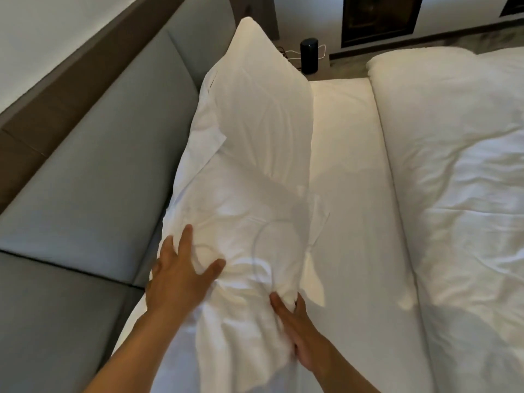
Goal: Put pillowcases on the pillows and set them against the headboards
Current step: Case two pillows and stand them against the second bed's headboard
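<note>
Head view, downward (close overhead).

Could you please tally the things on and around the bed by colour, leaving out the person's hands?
White: 3 - plump white pillow in its pillowcase, flat white bedsheet, rumpled white duvet
Grey: 1 - padded grey headboard
Black: 1 - black cylindrical speaker
Total: 5

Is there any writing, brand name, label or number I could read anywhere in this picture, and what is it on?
None can be read.
Pillow, bedding and grey headboard: plain, no print or tag visible.
Black cylinder on the bedside stand: no legible marking.
Dark framed picture on the wall: too dark to show any text.
</note>
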